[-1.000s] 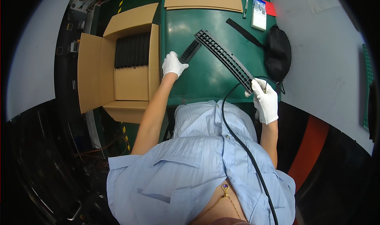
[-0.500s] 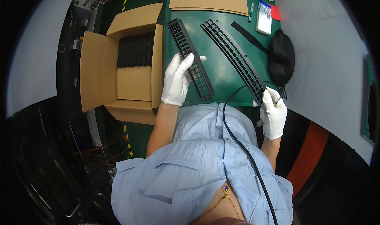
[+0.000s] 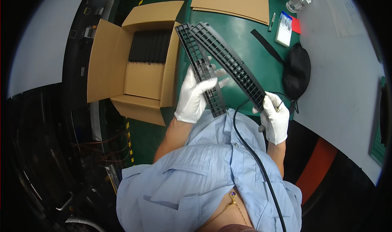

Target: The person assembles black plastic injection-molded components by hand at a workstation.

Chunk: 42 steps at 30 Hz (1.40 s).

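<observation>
My left hand (image 3: 195, 96), in a white glove, grips a long black plastic grille strip (image 3: 199, 64) near its lower end, holding it upright over the green table (image 3: 245, 48). My right hand (image 3: 274, 118), also gloved, holds the lower end of a second black grille strip (image 3: 228, 60) that slants up to the left. The top ends of the two strips nearly touch. To the left, an open cardboard box (image 3: 139, 81) holds a stack of more black strips (image 3: 150, 46).
Flat cardboard sheets (image 3: 232, 1) lie at the table's far edge. A black pouch with a strap (image 3: 296, 71), a pen (image 3: 271, 22), a small white-and-blue pack (image 3: 284, 28) and a crumpled plastic item (image 3: 296, 2) sit at the right. A black cable (image 3: 253, 158) runs down my chest.
My left hand took a second grille strip from by the box and swung it upright beside the strip in my right hand; the two strips have come closer together.
</observation>
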Tool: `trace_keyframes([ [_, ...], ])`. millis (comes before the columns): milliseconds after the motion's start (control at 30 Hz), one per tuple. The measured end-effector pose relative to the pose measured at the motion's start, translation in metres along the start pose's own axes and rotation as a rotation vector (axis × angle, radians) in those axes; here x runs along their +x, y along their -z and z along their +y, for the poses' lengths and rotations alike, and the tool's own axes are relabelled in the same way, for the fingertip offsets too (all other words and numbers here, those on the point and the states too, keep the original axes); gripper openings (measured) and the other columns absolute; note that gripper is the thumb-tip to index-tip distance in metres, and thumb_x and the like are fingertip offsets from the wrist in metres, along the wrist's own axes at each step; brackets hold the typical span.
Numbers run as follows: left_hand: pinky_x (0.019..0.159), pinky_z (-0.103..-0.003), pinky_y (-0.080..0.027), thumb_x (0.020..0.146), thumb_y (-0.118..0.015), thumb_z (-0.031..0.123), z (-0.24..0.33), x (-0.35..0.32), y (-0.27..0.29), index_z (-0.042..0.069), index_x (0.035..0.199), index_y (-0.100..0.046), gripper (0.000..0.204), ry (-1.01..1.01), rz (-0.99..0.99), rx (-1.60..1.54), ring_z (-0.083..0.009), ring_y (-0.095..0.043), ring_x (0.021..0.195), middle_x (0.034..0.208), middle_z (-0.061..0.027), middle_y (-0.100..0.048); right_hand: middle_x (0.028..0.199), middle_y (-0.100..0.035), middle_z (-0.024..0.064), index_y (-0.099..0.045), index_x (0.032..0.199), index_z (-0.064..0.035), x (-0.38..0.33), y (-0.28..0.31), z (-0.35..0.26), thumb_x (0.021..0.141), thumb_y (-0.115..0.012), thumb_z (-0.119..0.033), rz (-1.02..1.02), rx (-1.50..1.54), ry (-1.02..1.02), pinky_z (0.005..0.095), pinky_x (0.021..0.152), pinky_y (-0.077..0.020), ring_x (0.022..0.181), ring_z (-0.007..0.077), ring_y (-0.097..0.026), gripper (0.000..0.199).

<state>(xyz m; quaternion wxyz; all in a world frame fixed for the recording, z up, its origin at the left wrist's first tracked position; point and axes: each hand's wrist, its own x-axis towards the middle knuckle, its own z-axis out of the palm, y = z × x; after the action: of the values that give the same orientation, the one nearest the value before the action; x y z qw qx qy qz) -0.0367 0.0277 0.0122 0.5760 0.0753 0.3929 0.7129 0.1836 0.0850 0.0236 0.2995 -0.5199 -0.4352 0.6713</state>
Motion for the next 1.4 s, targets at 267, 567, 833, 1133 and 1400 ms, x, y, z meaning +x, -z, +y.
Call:
trace_keyframes([
  [267, 0.094, -0.033, -0.054, 0.089, -0.061, -0.012, 0.006, -0.012, -0.024, 0.001, 0.128, -0.044, 0.044, -0.077, 0.076, 0.038, -0.0245, -0.067, 0.104, 0.116, -0.0107, -0.06, 0.087, -0.066, -0.0019, -0.064, 0.122, 0.0014, -0.004, -0.007, -0.008, 0.099, -0.064, -0.02, -0.183, -0.13, -0.163, 0.0152, 0.054, -0.0323, 0.062, -0.0007, -0.044, 0.031],
  [567, 0.091, -0.036, -0.056, 0.088, -0.061, -0.012, 0.009, -0.025, -0.014, -0.001, 0.124, -0.046, 0.041, -0.089, 0.122, 0.02, -0.0283, -0.067, 0.102, 0.11, -0.0126, -0.06, 0.121, -0.057, 0.0189, -0.057, 0.12, -0.0056, 0.18, 0.002, 0.09, 0.095, -0.058, -0.012, -0.147, -1.019, 0.698, 0.0404, 0.096, -0.0478, 0.112, 0.0383, -0.057, 0.025],
  [833, 0.09, -0.04, -0.057, 0.098, -0.061, 0.01, 0.014, -0.036, -0.013, 0.0, 0.125, -0.047, 0.031, -0.138, 0.195, 0.026, -0.0286, -0.066, 0.104, 0.113, -0.0142, -0.061, 0.137, -0.054, 0.014, -0.062, 0.128, -0.0163, 0.238, 0.018, 0.138, 0.087, -0.065, -0.01, -0.107, -1.212, 0.655, 0.0451, 0.1, -0.0467, 0.118, 0.0375, -0.055, 0.041],
  [1133, 0.089, -0.042, -0.057, 0.103, -0.055, 0.023, 0.006, -0.018, -0.015, 0.001, 0.126, -0.05, 0.032, -0.064, 0.138, -0.019, -0.0298, -0.067, 0.103, 0.114, -0.0152, -0.062, 0.101, -0.071, 0.0147, -0.062, 0.119, 0.0096, 0.109, -0.009, 0.013, 0.105, -0.04, -0.051, -0.775, 0.106, -0.213, 0.0293, 0.078, -0.0551, 0.084, 0.0186, -0.069, 0.066],
  [1400, 0.095, -0.047, -0.055, 0.105, -0.048, 0.023, -0.006, -0.009, -0.016, -0.002, 0.132, -0.047, 0.036, -0.034, 0.043, -0.018, -0.0315, -0.063, 0.11, 0.12, -0.0175, -0.06, 0.091, -0.071, 0.0093, -0.066, 0.11, 0.0065, 0.056, -0.005, -0.011, 0.097, -0.021, -0.074, -0.628, 0.022, -0.335, 0.0264, 0.078, -0.0551, 0.081, 0.0127, -0.067, 0.093],
])
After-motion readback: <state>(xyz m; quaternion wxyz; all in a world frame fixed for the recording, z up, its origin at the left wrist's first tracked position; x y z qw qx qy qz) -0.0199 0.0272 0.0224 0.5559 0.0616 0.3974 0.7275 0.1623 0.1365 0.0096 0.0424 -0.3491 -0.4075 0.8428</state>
